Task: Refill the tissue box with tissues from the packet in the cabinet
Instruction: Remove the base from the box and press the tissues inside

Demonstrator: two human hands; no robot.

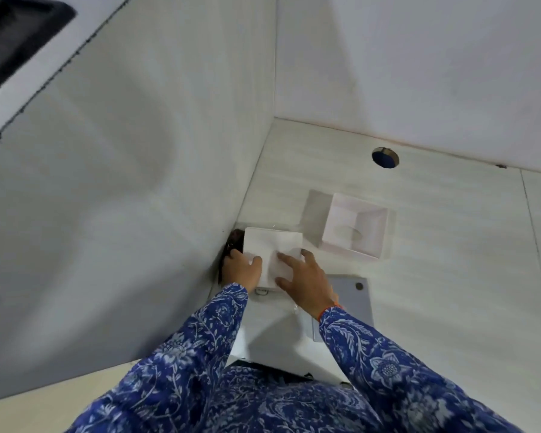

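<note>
A white stack of tissues [270, 246] in clear wrapping lies on the pale counter in the corner by the wall. My left hand [242, 270] grips its near left edge. My right hand [305, 281] rests on its near right part, fingers spread over the top. The white tissue box cover [355, 228] sits upside down to the right of the stack, its oval slot showing inside. A flat grey base plate [356, 300] lies just under and right of my right wrist.
The pale counter [434, 276] meets white walls at the left and back. A round hole [385, 157] is cut in the counter near the back wall. A dark object [235, 240] sits in the corner behind the stack. A black frame [13, 35] shows at top left.
</note>
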